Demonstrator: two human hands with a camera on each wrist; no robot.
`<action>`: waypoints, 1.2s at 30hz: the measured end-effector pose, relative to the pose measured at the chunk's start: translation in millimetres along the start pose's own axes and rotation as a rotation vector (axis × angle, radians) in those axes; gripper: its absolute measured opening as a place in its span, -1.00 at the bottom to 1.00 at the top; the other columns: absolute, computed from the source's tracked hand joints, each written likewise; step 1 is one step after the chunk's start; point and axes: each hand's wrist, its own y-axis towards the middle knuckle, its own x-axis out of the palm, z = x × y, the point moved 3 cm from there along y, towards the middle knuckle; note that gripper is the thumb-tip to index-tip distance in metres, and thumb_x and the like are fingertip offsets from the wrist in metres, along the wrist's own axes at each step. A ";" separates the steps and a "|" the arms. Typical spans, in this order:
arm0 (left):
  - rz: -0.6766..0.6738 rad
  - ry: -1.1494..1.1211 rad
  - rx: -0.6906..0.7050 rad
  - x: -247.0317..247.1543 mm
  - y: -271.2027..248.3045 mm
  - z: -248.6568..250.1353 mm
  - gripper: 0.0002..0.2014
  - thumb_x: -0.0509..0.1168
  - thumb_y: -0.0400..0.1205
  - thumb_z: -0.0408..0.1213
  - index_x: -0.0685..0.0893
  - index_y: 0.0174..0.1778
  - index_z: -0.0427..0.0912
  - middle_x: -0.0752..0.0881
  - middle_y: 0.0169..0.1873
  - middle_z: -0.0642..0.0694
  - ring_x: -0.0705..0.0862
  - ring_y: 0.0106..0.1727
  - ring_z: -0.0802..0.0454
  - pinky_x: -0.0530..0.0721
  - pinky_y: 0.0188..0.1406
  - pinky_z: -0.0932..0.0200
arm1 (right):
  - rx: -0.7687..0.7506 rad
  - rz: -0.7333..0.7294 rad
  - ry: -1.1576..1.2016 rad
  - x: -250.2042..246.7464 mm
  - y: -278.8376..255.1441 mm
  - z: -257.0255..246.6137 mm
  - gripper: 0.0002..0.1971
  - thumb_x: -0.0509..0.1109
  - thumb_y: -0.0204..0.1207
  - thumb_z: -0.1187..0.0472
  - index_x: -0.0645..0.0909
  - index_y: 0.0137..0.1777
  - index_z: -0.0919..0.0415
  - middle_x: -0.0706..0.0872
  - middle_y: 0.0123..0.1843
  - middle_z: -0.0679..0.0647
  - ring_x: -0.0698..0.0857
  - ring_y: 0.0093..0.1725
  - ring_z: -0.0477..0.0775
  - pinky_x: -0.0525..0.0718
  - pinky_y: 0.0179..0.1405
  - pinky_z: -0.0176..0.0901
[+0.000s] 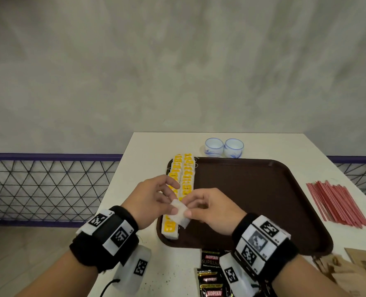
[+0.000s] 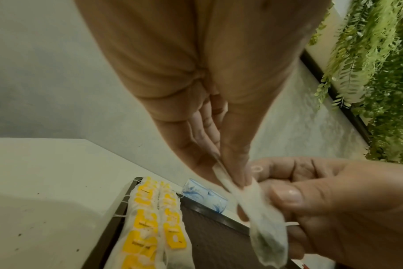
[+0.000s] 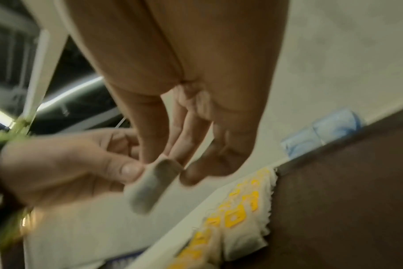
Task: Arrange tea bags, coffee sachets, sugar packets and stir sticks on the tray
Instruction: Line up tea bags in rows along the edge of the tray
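Tray [image 1: 263, 189] (right side bare), tea bag [image 1: 180, 213] aloft.

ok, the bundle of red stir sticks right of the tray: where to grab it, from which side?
Grip the bundle of red stir sticks across its middle, coming from above. The sticks lie flat on the white table, fanned and roughly parallel, so a pinch across their width probably gathers most of them. Approach from the right; the brown plastic tray crowds the left.

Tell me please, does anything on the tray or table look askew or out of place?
Nothing stands out. The tea bags lie in two tidy rows along the left edge of the tray, and the stir sticks lie bundled on the table. Both hands pinch one more tea bag.
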 end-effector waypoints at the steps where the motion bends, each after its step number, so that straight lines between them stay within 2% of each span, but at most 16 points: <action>1: -0.002 0.004 0.008 0.3 0.2 1.1 -0.57 0.53 0.31 -0.60 0.67 -0.07 -0.04 0.71 -0.32 -0.02 0.70 -0.36 0.04 0.71 -0.22 0.13 | -0.016 0.035 -0.036 -1.5 -1.9 0.9 -0.87 0.47 0.50 0.32 0.72 0.02 0.17 0.77 -0.20 0.01 0.70 -0.22 -0.17 0.66 -0.12 -0.25; 3: -0.023 0.028 0.047 1.5 -0.4 4.5 -0.65 0.53 0.32 -0.58 0.70 -0.13 -0.07 0.74 -0.33 -0.08 0.69 -0.34 0.06 0.70 -0.15 0.10 | -0.012 0.031 0.017 -3.2 -6.6 2.1 -0.93 0.41 0.56 0.24 0.73 -0.09 0.16 0.76 -0.26 -0.04 0.66 -0.29 -0.25 0.61 -0.19 -0.34; 4: -0.046 0.050 0.077 1.7 -1.0 7.1 -0.69 0.53 0.34 -0.55 0.72 -0.15 -0.08 0.76 -0.33 -0.09 0.70 -0.30 0.08 0.69 -0.10 0.11 | 0.021 0.002 0.089 -2.8 -8.3 3.2 -0.86 0.34 0.61 0.19 0.71 -0.13 0.13 0.76 -0.25 -0.07 0.64 -0.28 -0.25 0.56 -0.26 -0.38; 6: -0.111 0.115 0.129 2.5 -2.1 12.2 -0.78 0.52 0.38 -0.49 0.74 -0.19 -0.08 0.78 -0.30 -0.01 0.70 -0.21 0.20 0.62 0.00 0.20 | 0.080 -0.033 0.256 -2.5 -10.2 8.8 -0.79 0.28 0.65 0.11 0.68 -0.16 0.12 0.77 -0.18 -0.07 0.63 -0.16 -0.14 0.56 -0.25 -0.33; 7: -0.154 0.150 0.144 3.1 -2.6 14.9 -0.81 0.51 0.40 -0.45 0.76 -0.20 -0.07 0.79 -0.27 0.03 0.69 -0.17 0.24 0.57 0.04 0.25 | 0.079 -0.039 0.314 -2.9 -10.5 11.4 -0.83 0.32 0.62 0.10 0.66 -0.16 0.12 0.76 -0.16 -0.06 0.64 -0.11 -0.10 0.59 -0.19 -0.28; 10: -0.257 0.232 0.158 6.3 -2.7 19.2 -0.86 0.50 0.43 -0.39 0.78 -0.29 -0.03 0.78 -0.28 0.05 0.68 -0.14 0.25 0.50 0.11 0.33 | 0.036 -0.111 0.374 1.5 -11.2 17.3 -0.93 0.42 0.43 0.18 0.60 -0.13 0.12 0.73 -0.22 -0.05 0.68 -0.16 -0.12 0.63 -0.06 -0.19; 13: -0.236 0.234 0.160 6.8 0.0 19.5 -0.86 0.51 0.40 -0.40 0.78 -0.34 -0.03 0.76 -0.32 0.06 0.67 -0.16 0.23 0.51 0.14 0.32 | 0.043 -0.151 0.493 5.7 -11.2 21.1 -0.88 0.45 0.39 0.32 0.58 -0.11 0.21 0.74 -0.26 0.05 0.70 -0.27 -0.05 0.65 -0.17 -0.21; 16: -0.227 0.187 0.168 9.2 2.0 16.1 -0.84 0.51 0.40 -0.43 0.79 -0.35 -0.05 0.80 -0.26 0.04 0.71 -0.12 0.19 0.57 0.15 0.23 | 0.084 -0.084 0.503 4.0 -10.7 25.5 -0.77 0.49 0.41 0.44 0.57 0.00 0.23 0.73 -0.25 0.08 0.71 -0.27 -0.03 0.67 -0.19 -0.15; 18: -0.154 0.194 0.160 8.2 4.3 10.3 -0.79 0.53 0.39 -0.41 0.78 -0.24 0.03 0.79 -0.20 0.13 0.69 -0.07 0.25 0.57 0.06 0.30 | 0.121 -0.062 0.467 2.1 -8.7 28.6 -0.67 0.45 0.44 0.50 0.58 0.16 0.23 0.72 -0.26 0.06 0.71 -0.32 -0.08 0.67 -0.27 -0.21; 20: -0.037 0.193 0.129 3.2 7.0 2.1 -0.66 0.55 0.37 -0.41 0.71 -0.11 0.13 0.77 -0.14 0.18 0.68 -0.04 0.27 0.57 0.01 0.30 | 0.161 -0.015 0.301 -0.6 -3.8 32.5 -0.61 0.45 0.45 0.48 0.58 0.25 0.18 0.67 -0.27 0.04 0.67 -0.38 -0.12 0.63 -0.37 -0.28; 22: 0.068 0.160 0.081 -3.4 7.4 -6.4 -0.64 0.54 0.39 -0.41 0.68 -0.07 0.14 0.76 -0.14 0.14 0.69 -0.04 0.22 0.61 0.00 0.21 | 0.217 0.075 0.066 -4.0 4.7 39.7 -0.69 0.47 0.47 0.42 0.62 0.15 0.10 0.65 -0.29 0.00 0.64 -0.36 -0.12 0.63 -0.37 -0.30; 24: 0.131 0.114 0.041 -9.2 5.1 -14.8 -0.69 0.53 0.41 -0.40 0.69 -0.08 0.10 0.77 -0.15 0.07 0.71 -0.08 0.15 0.66 -0.02 0.15 | 0.277 0.167 -0.074 -5.2 15.0 48.2 -0.79 0.48 0.46 0.38 0.65 -0.02 0.07 0.65 -0.27 0.00 0.64 -0.32 -0.10 0.64 -0.33 -0.29; 28: 0.188 0.067 0.009 -16.8 -6.5 -28.4 -0.77 0.51 0.44 -0.36 0.71 -0.09 0.04 0.76 -0.17 -0.01 0.71 -0.12 0.09 0.69 -0.04 0.14 | 0.358 0.311 -0.159 -0.1 35.5 55.1 -0.79 0.48 0.43 0.42 0.62 -0.22 0.06 0.65 -0.25 -0.01 0.65 -0.32 -0.10 0.62 -0.34 -0.31; 31: 0.201 0.057 0.011 -22.5 -15.3 -34.0 -0.78 0.51 0.45 -0.35 0.72 -0.09 0.04 0.77 -0.17 -0.03 0.72 -0.13 0.08 0.71 -0.02 0.05 | 0.380 0.376 -0.237 2.0 47.7 51.0 -0.72 0.52 0.40 0.39 0.56 -0.35 0.03 0.68 -0.13 0.06 0.69 -0.15 0.04 0.68 -0.15 -0.20; 34: 0.203 0.087 0.011 -27.9 -23.9 -36.8 -0.79 0.49 0.46 -0.33 0.72 -0.10 0.07 0.77 -0.18 -0.01 0.71 -0.13 0.10 0.71 -0.02 0.01 | 0.385 0.396 -0.312 3.4 51.9 47.5 -0.72 0.52 0.41 0.33 0.50 -0.33 0.02 0.70 -0.05 0.06 0.70 -0.02 0.05 0.68 0.00 -0.16; 36: 0.206 0.113 0.011 -31.2 -29.6 -36.6 -0.80 0.48 0.47 -0.31 0.71 -0.11 0.09 0.77 -0.19 0.04 0.71 -0.14 0.14 0.71 -0.03 0.03 | 0.384 0.401 -0.342 3.7 50.1 44.9 -0.77 0.53 0.41 0.30 0.51 -0.18 0.07 0.67 0.02 0.07 0.69 0.00 0.07 0.68 0.04 -0.10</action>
